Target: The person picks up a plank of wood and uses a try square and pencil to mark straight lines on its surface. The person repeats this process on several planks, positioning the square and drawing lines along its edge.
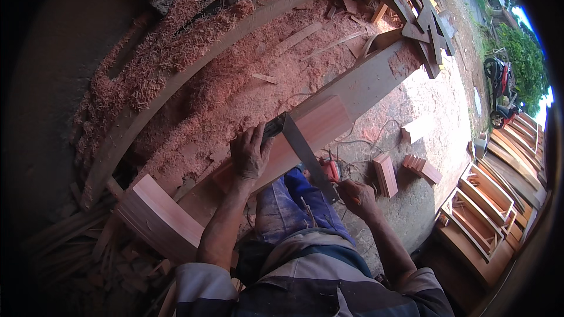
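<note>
A try square [307,152] lies across a reddish wooden board [324,121], its metal blade reaching past the board's near edge over my legs. My left hand [251,149] is closed on the dark stock of the square, at the board's far edge. Between the fingers of my right hand [356,197] is a thin orange and red stick, seemingly a pencil, close to the blade's end. The board rests on a long pale plank [370,81]. A stack of curved wooden pieces [161,220] stands at the plank's left end.
Small wooden blocks [385,175] and a red power tool [329,169] with cords lie on the floor to the right. Wood shavings [198,92] cover the ground beyond the plank, beside a long curved beam [211,48]. Wooden frames [473,211] stand at the far right.
</note>
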The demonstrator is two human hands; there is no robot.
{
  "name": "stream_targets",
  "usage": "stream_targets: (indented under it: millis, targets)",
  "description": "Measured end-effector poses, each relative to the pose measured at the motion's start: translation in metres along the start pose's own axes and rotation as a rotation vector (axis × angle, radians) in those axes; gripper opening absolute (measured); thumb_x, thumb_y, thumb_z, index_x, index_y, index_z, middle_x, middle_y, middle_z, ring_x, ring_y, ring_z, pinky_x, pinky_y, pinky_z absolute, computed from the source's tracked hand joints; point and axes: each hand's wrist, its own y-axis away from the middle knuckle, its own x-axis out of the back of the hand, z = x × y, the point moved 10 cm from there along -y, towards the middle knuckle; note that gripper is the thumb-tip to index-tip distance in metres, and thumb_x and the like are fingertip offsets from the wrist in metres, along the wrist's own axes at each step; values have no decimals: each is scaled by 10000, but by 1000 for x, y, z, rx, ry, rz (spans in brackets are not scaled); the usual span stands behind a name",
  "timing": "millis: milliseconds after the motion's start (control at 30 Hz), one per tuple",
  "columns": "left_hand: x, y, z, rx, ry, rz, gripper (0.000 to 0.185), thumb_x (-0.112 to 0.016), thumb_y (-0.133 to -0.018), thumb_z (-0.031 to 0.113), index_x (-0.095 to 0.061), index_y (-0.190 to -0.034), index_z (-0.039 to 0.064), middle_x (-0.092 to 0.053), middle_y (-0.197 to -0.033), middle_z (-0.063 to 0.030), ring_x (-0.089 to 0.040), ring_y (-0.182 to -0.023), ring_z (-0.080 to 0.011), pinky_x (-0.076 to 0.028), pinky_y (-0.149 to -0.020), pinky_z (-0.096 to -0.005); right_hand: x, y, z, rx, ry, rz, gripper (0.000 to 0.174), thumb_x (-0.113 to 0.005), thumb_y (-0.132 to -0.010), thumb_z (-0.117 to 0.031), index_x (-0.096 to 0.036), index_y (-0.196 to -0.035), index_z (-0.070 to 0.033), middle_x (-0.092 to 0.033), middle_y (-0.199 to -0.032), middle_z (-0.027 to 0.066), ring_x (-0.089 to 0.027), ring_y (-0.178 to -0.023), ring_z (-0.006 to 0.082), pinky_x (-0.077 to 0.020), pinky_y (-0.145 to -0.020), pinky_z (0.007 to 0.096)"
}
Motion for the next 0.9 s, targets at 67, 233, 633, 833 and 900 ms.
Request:
stream_targets:
  millis: [67,233,633,833,900]
  targets:
    - [2,4,-2,5,-29,31,515,-710,-953,373,-611,-1389,119,-645,-1169,-99,-611,-1048,-314,-472,-884,-475,11,5,13,-145,-137,112,155,-688,-971,-196,-722,-1051,-67,-731,-850,138,-753,-818,306,-574,-700,401]
    - [27,36,-32,60,-33,20,525,-723,-947,361,-606,-1402,126,-642,-1191,-98,-604,-1084,-307,-461,-918,-472,30,-11,-1,-138,-219,294,185,-700,-981,-166,-730,-1125,-54,-746,-877,143,-761,-814,244,-572,-711,342]
    - [50,71,-65,109,-76,41,547,-755,-899,379,-628,-1363,119,-641,-1236,-97,-602,-1129,-302,-442,-980,-484,17,-30,-30,-93,-302,320,197,-712,-974,-102,-723,-1154,-20,-750,-927,125,-734,-831,152,-559,-727,301]
    - [52,74,-67,123,-78,74,532,-744,-890,388,-637,-1335,115,-638,-1233,-84,-599,-1123,-286,-415,-996,-500,23,-43,-33,-129,-304,328,203,-704,-989,-123,-721,-1163,-20,-755,-976,135,-736,-860,161,-560,-761,298]
    - [54,74,-67,120,-101,76,527,-741,-894,399,-639,-1327,116,-639,-1227,-79,-599,-1121,-279,-405,-1000,-500,25,-47,-38,-124,-275,338,207,-702,-992,-132,-720,-1166,-21,-759,-1001,138,-742,-886,173,-563,-779,303]
